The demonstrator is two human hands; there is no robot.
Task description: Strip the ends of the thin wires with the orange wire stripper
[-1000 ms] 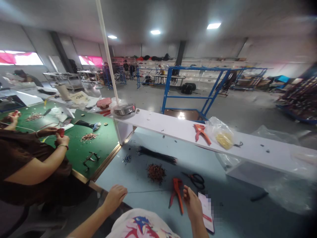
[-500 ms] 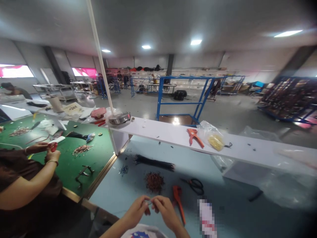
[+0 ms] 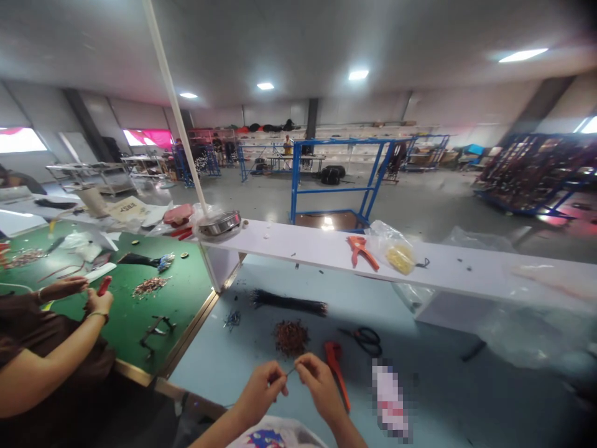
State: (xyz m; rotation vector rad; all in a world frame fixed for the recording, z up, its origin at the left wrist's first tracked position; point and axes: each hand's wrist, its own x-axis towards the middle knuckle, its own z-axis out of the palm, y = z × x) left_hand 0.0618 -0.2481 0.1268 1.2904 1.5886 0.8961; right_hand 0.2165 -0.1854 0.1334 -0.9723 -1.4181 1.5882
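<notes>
My left hand (image 3: 265, 387) and my right hand (image 3: 318, 381) are close together over the pale blue table (image 3: 205, 354). Both are closed in a pinch on a thin wire (image 3: 291, 371), a short stretch of which shows between the fingertips. Just beyond them lies a heap of small reddish-brown bits (image 3: 291, 338). Behind that heap is a bundle of black wires (image 3: 289, 302). An orange-handled wire stripper (image 3: 336, 373) lies right beside my right hand, with black-handled scissors (image 3: 364, 340) farther off. A small pile of bluish bits (image 3: 232, 320) sits at the left.
A white shelf (image 3: 317, 247) crosses behind the table, bearing another orange tool (image 3: 361, 252), a bag of yellow pieces (image 3: 400, 256) and a metal tin (image 3: 220, 223). At the left, a co-worker's hand (image 3: 99, 303) holds a red tool (image 3: 104, 285) over a green table (image 3: 186, 311).
My hands have drawn slightly apart, and more of the wire shows between them. The co-worker's hands have separated a little, with the red tool now tilted upward. The view has shifted slightly.
</notes>
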